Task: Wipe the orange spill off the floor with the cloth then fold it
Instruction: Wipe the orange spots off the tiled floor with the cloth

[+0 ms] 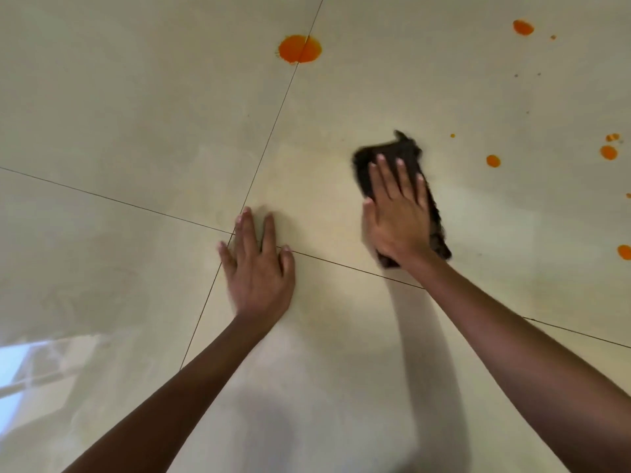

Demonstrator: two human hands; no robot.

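Note:
A dark brown cloth (386, 155) lies bunched on the cream tiled floor, right of centre. My right hand (397, 213) presses flat on it with straight fingers, covering most of it. My left hand (261, 268) rests flat on the bare floor beside a tile joint crossing, fingers spread. A large round orange spill (299, 49) sits on a grout line far ahead, well apart from the cloth. Smaller orange drops lie to the right: one at the top right (523, 27), one nearest the cloth (493, 161), one further right (608, 152), one at the right edge (625, 251).
Glossy cream tiles (136, 114) with thin dark grout lines fill the view. Tiny orange specks (553, 37) dot the upper right. A bright window reflection (20, 367) shows at the lower left.

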